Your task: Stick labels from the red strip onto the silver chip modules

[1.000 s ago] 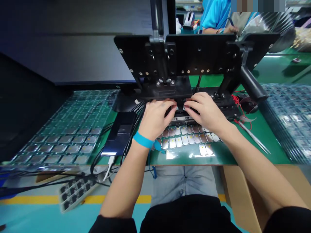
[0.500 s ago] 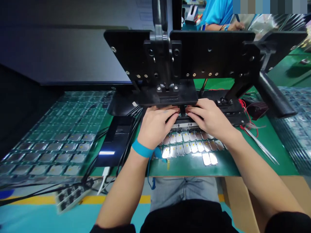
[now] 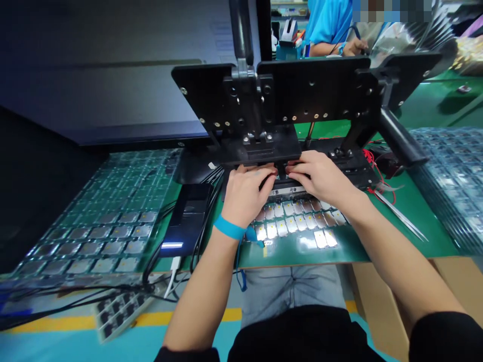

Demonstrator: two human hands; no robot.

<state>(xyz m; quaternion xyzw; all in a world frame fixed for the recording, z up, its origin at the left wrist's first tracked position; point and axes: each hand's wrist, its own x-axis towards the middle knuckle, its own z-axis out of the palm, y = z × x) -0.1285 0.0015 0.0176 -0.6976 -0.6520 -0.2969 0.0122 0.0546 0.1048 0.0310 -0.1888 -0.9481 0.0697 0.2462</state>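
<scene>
Well, left hand (image 3: 247, 193) and right hand (image 3: 320, 176) curl at the black metal fixture (image 3: 260, 151), grasp unclear.

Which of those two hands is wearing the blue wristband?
The left hand wears it: a blue wrist strap with a blue cord hanging from it. The wrist of the right hand is bare.

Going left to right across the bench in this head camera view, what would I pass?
Clear tray of square chips → black cables → left hand → right hand → metal tweezers → stacked clear trays of chips
</scene>
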